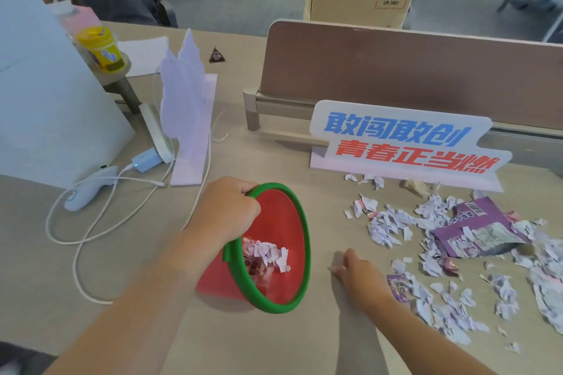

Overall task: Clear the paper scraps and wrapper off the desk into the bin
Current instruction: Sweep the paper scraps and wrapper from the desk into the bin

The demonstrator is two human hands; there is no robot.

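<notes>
We judge the paper scraps (393, 227) to be very light, limp and easily scattered; pinching them singly would be slow, so sweeping them along the counter (304, 341) with the edge of a hand toward the tilted rim looks the better handling. The wrapper (475, 231) appears to be thin, crinkly film, probably slick, and is best taken by a pinch at a free corner or edge.

The scraps are small, torn, whitish-lilac pieces, crumpled, spread in a loose field over the right side of the counter, from just in front of the lettered sign (405, 140) to the near right edge. The wrapper is purple with printed panels and a barcode, lying flattened among the scraps at the right; a smaller purple fragment (397, 285) lies just beside the right hand.

The bin (292, 222) is red with a green rim, tipped onto its side near the centre, mouth facing right toward the scraps. It already holds some scraps and a piece of printed wrapper.

The left hand (227, 210) has its grip closed over the far-left portion of the green rim, holding the bin tilted. The right hand (361, 275) rests palm-down on the counter at the left edge of the scrap field, fingers curled loosely; whether the grip encloses any scrap, we cannot tell.

Most of the debris remains on the counter.
</notes>
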